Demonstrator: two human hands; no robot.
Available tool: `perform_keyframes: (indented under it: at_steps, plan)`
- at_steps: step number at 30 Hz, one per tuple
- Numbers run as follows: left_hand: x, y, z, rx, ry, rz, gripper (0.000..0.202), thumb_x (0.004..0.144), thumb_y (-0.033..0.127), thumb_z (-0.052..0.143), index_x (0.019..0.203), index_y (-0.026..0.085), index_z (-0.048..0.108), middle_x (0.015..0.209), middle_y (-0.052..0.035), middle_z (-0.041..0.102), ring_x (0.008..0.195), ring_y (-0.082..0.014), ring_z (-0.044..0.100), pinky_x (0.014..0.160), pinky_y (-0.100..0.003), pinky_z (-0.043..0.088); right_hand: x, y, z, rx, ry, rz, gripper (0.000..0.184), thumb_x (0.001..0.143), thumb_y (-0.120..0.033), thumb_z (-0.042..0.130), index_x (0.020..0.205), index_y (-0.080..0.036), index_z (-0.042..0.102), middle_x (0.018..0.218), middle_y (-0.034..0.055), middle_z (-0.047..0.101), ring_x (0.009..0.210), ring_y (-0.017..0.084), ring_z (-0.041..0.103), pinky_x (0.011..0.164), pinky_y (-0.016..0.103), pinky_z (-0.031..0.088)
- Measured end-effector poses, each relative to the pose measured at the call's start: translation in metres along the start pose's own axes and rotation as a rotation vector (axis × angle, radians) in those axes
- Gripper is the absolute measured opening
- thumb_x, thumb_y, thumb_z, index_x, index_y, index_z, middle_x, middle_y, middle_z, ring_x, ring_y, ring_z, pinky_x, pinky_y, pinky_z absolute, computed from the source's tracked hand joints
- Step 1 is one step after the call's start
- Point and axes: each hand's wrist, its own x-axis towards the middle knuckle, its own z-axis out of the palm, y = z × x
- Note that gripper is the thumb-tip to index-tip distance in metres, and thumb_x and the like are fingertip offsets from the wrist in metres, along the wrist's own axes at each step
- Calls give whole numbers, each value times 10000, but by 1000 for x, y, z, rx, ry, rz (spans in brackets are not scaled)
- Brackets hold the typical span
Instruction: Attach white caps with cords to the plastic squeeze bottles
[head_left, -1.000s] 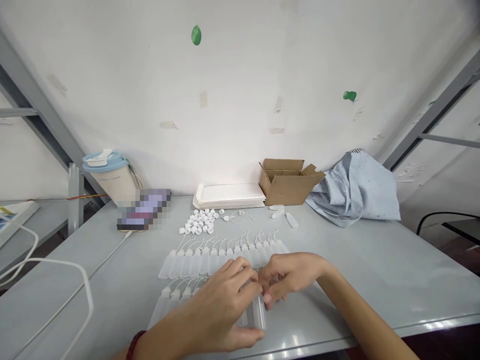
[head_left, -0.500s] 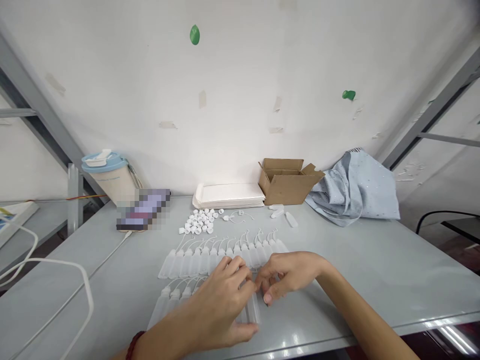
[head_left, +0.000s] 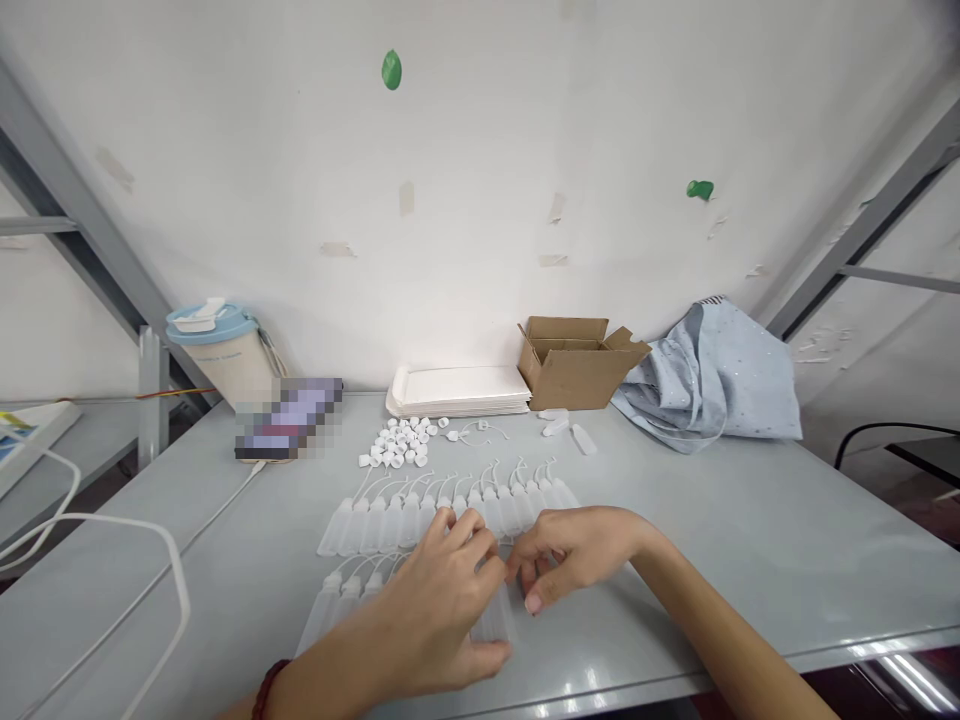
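Note:
My left hand (head_left: pixel 457 610) lies over the front row of translucent plastic bottles (head_left: pixel 328 610), its fingers bent but apart and its thumb stretched out near the bottles' lower ends. It hides most of that row. Right beside its fingertips, at the row's right end, my right hand (head_left: pixel 577 550) is curled, thumb and fingers drawn in. Whatever its fingers hold, if anything, is hidden. Behind both hands runs a second row of the same slim bottles (head_left: pixel 409 520), lying side by side with thin white strings at their necks.
Farther back lie a heap of small white caps (head_left: pixel 397 442), a few loose clear pieces (head_left: pixel 582 439), stacked white trays (head_left: pixel 461 390) and an open cardboard box (head_left: pixel 577 375). A blue cloth bag (head_left: pixel 720 380) sits right. At left are a tumbler (head_left: pixel 217 350), a phone (head_left: pixel 292 420) and a white cable (head_left: pixel 176 570).
My left hand has shifted very slightly left over the front row. My right hand has barely moved, and the bottles in view stay where they were.

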Motion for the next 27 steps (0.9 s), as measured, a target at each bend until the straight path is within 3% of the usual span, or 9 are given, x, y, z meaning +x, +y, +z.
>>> perform_keyframes:
  at_steps: [9,18,27]
  plan:
    - [0,1,-4,-13,-54,-5,279,681,379,691,823,169,576,824,-45,578,843,-235,459,759,-394,388,1,1,0,-4,-1,3,410,781,-443,607,1067,-153,652,767,24,672,600,104,566,600,218,443]
    - [1,0,-2,-16,-23,8,378,633,454,724,824,173,557,835,-38,576,846,-235,460,756,-393,386,1,0,-1,-11,-10,16,393,782,-439,600,1028,-138,659,768,29,669,594,106,556,589,221,437]
    - [3,0,-5,-53,-7,9,375,649,426,718,884,170,576,856,-48,581,852,-246,457,745,-405,393,-3,-2,-4,70,3,29,386,783,-395,614,1069,-139,646,785,36,673,634,111,569,610,222,451]
